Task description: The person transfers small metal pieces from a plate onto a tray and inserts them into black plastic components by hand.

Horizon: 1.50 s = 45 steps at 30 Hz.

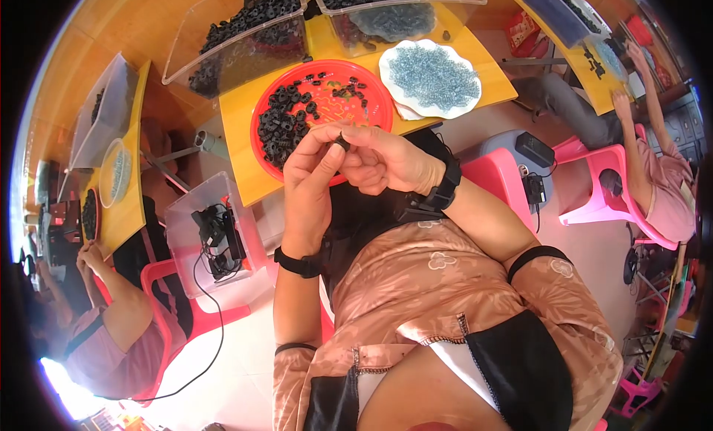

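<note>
my left hand and right hand meet at the near rim of a round red tray, fingers pinched closed on a small black part. should the pinch loosen on so tiny a piece, it could drop among loose black pieces at the tray's left, or miss the worktop altogether.

Yellow table carried round red tray near left, scalloped white plate right, two clear plastic bins far.
</note>
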Tool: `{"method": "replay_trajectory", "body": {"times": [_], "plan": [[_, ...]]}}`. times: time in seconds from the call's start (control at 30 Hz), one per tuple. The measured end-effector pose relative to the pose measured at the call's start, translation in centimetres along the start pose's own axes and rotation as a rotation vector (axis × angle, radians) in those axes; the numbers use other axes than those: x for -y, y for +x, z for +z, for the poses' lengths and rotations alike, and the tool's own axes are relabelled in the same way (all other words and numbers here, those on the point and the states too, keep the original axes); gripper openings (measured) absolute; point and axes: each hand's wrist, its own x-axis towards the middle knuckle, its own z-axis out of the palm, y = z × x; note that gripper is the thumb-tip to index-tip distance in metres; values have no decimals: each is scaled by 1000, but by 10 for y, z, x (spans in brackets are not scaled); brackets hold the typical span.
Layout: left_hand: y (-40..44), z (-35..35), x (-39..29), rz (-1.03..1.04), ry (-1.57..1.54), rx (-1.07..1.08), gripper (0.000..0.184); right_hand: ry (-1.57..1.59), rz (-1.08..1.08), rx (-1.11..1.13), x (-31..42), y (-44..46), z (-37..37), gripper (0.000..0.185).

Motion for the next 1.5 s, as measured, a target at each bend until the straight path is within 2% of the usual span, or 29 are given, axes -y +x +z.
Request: {"method": "replay_trajectory", "body": {"times": [0.23, 0.37, 0.43, 0.73, 0.83, 0.9, 0.97, 1.07, 1.13, 1.2, 1.27, 1.3, 1.4, 1.47, 1.5], "plan": [[-2, -7, 3, -41, -28, 48, 19, 67, -6, -22, -1, 0, 4, 38], [-1, -1, 5, 13, 62, 15, 19, 101, -26, -82, 0, 1, 8, 31], [-1, 2, 5, 62, 101, 8, 18, 124, -33, -95, -2, 0, 10, 30], [1, -5, 8, -27, 100, -1, 18, 109, -56, -113, -8, 2, 8, 31], [1, -5, 10, 10, 106, -47, 20, 177, -25, -120, -8, 1, 9, 32], [4, -5, 10, 87, 86, -196, 22, 182, 4, -125, -5, 2, 9, 34], [7, -10, 10, 151, 72, -377, 24, 127, 33, -117, 4, 5, 4, 47], [11, -34, 8, 201, -6, -623, 21, 132, 72, -209, 37, 12, -4, 49], [14, -47, 7, 238, -30, -675, 20, 9, -125, -355, 78, 21, 1, 45], [14, -55, 8, 256, -22, -703, 22, 52, -370, -338, 133, 33, -3, 40], [15, -57, 9, 241, -18, -704, 22, -52, -340, -29, 171, 36, -9, 59], [15, -57, 10, 236, -16, -705, 22, -78, -275, -44, 177, 40, -8, 52], [16, -53, 12, 221, -57, -713, 18, -740, -175, -220, 154, 55, -16, 34], [17, -53, 16, 223, -56, -705, 19, -1110, -157, -348, 119, 74, -25, 28], [17, -54, 17, 226, -55, -701, 19, -1275, -163, -315, 101, 86, -37, 26]]}}
